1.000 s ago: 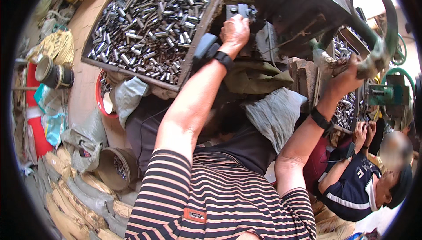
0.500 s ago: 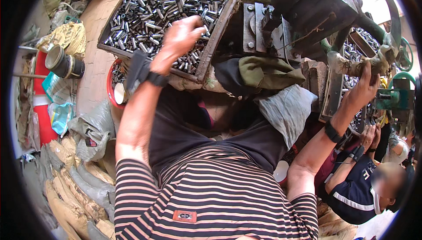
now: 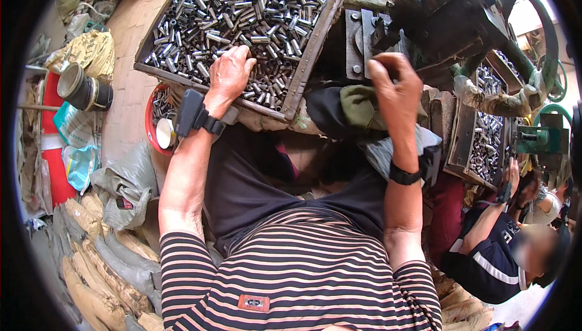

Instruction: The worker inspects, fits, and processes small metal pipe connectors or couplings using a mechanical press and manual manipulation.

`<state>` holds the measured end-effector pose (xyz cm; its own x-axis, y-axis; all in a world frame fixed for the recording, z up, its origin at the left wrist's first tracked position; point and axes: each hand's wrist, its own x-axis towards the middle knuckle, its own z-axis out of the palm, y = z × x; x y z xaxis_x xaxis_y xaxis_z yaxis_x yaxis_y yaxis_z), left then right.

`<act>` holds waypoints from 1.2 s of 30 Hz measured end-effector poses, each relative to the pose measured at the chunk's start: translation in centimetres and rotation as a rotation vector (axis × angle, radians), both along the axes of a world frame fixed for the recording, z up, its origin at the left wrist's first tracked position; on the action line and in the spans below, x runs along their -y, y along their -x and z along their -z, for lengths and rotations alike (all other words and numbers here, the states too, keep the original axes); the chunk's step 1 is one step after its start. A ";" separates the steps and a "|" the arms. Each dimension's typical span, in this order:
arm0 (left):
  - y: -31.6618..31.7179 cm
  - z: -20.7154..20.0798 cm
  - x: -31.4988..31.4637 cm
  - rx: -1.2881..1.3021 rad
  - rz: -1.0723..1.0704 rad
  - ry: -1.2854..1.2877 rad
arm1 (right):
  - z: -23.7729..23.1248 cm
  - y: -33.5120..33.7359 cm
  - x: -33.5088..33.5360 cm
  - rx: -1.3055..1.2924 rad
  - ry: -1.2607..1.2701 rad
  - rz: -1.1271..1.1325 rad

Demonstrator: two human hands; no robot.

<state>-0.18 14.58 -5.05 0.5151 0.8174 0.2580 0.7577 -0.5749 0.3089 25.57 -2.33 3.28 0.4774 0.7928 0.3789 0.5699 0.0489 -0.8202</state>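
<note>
My left hand (image 3: 230, 75) rests at the near edge of a wooden tray (image 3: 310, 49) heaped with short shiny metal tubes (image 3: 242, 13). Its fingers are bent down among the tubes; what they grip, if anything, is hidden. In front of a dark press machine (image 3: 445, 22), my right hand (image 3: 397, 85) is raised with the fingers curled toward the thumb, beside the bolted steel plates (image 3: 356, 43). I cannot make out anything between those fingers. Below this hand lies an olive cloth (image 3: 361, 106). Black straps circle both wrists.
A cloth-wrapped lever (image 3: 503, 97) juts out at the right. Beyond it is another tray of tubes (image 3: 485, 143) near a co-worker (image 3: 491, 255). A red bucket (image 3: 151, 128) stands left of my tray. Filled sacks (image 3: 100, 270) lie at the lower left.
My right hand has let go of the wrapped lever and moved left to the front of the press plates. My left hand has drawn back toward the tray's near edge.
</note>
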 end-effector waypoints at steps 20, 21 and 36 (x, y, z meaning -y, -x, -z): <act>-0.3 -0.2 1.8 0.592 0.084 0.253 | 6.2 6.2 -14.6 0.603 0.124 0.048; -0.3 -0.2 1.9 0.606 0.080 0.255 | 6.3 6.2 -14.7 0.604 0.137 0.058; -0.7 -0.2 1.9 0.622 0.028 0.226 | 7.0 6.8 -14.8 0.579 0.069 0.040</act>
